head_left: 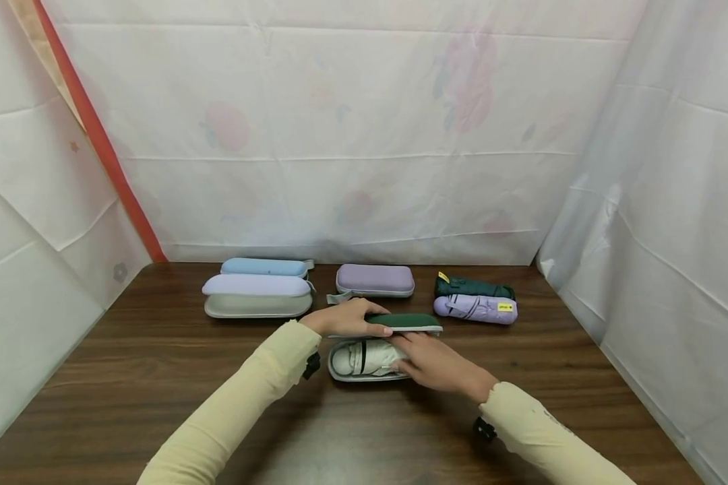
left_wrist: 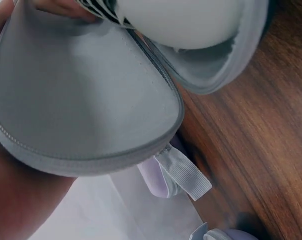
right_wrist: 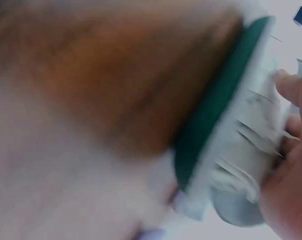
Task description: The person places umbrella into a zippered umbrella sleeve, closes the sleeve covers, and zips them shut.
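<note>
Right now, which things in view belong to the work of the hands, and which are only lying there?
In the job:
green case, open, its lid held by left fingers
pale umbrella lying in it, right fingers on it

Just lying about:
cases at left
purple case
dark green umbrella
lavender umbrella

No legible txt. Yellow rect. label (head_left: 506, 307) on lilac folded fabric umbrella (head_left: 473, 308): dark print, too small to read.
</note>
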Demonstrator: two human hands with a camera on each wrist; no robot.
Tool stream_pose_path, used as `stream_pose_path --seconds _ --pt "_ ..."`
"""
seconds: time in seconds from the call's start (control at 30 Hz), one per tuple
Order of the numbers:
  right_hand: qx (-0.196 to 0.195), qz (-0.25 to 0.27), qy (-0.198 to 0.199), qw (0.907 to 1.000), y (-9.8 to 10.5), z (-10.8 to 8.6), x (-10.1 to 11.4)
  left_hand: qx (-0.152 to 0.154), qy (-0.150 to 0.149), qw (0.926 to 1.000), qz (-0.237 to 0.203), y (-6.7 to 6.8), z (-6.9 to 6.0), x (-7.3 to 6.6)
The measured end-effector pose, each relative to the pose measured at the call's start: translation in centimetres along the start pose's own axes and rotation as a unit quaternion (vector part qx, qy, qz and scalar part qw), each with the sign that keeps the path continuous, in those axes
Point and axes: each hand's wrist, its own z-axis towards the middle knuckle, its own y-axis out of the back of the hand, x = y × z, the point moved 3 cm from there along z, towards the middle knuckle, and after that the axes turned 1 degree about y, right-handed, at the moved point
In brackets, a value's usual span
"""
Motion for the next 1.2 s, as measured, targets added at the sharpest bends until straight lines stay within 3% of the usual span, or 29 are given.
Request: stream_pose_path --seconds 0.1,0.17,0.3,0.37,0.43,0.6,0.77,1.0,1.2 --pt "0.025 0.031 0.006 0.9992 1.7 -0.9 0.2 0.002 -0.002 1.0 -0.007 -0.1 -0.1 0.0" --pt "0.018 0.056 0.024 0.998 3.1 -1.6 0.2 0.003 0.0 1.0 -0.008 -0.1 -0.2 0.0" --pt "-0.065 0.084 0.076 0.9914 5.9 -2.4 -0.3 0.003 0.006 1.0 0.005 -0.1 -0.6 0.0" --pt "-0.104 0.083 0.086 0.9874 6.9 -2.4 -0.9 0.001 0.006 0.9998 0.018 -0.1 -0.7 0.0" --pt "-0.118 0.077 0.081 0.9867 7.3 -2.2 -1.6 -0.001 0.003 0.9995 0.031 -0.2 -0.9 0.0" --pt "-0.054 0.103 0.035 0.9926 6.5 -1.4 -3.2 -0.02 -0.025 0.9964 0.078 -0.8 -1.1 -0.2" --pt "0.003 0.139 0.02 0.9901 5.1 -1.0 -3.7 -0.056 -0.059 0.9877 0.133 -1.7 -1.5 -0.9" --pt "0.038 0.164 -0.006 0.9858 3.9 -1.3 -3.7 -0.095 -0.073 0.9712 0.206 -2.8 -2.1 -1.7" --pt "0.03 0.153 -0.005 0.9878 3.2 -1.4 -3.3 -0.118 -0.079 0.9582 0.248 -3.6 -2.5 -2.2"
